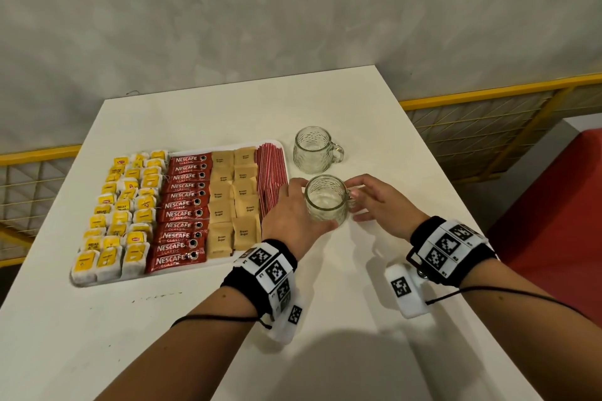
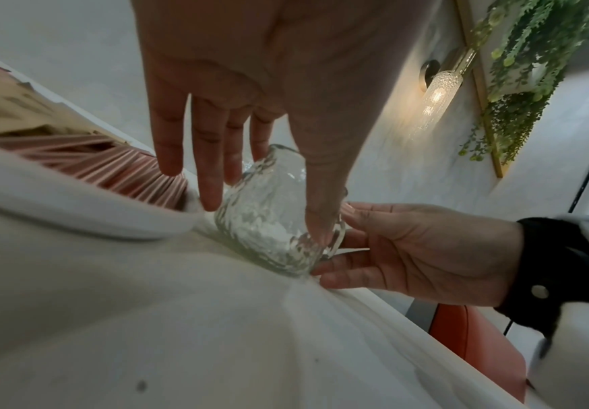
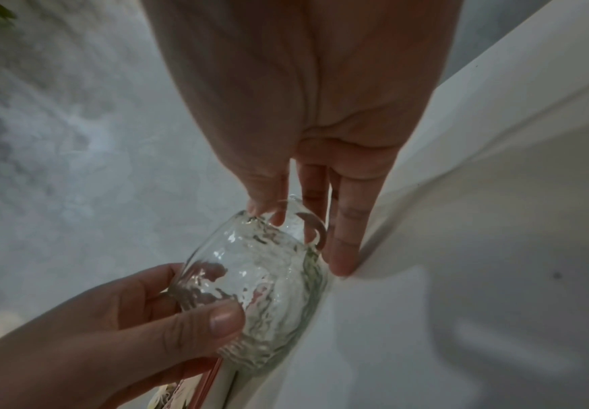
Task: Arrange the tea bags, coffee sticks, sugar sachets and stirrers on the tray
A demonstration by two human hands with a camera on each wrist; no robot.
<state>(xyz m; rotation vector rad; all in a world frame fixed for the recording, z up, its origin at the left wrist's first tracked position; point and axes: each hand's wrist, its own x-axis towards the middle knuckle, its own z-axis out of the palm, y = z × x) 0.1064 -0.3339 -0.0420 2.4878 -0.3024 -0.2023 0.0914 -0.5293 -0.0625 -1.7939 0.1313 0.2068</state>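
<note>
A white tray on the table's left holds rows of yellow tea bags, red coffee sticks, brown sugar sachets and red stirrers. Just right of the tray stands a clear glass mug. My left hand grips its body, thumb on the near side and fingers on the far side. My right hand pinches the handle, little finger touching the table. In the left wrist view the mug rests on the table beside the tray rim.
A second glass mug stands behind the held one, close to the tray's far right corner. The white table ends at the right near a red seat. A yellow mesh railing runs behind.
</note>
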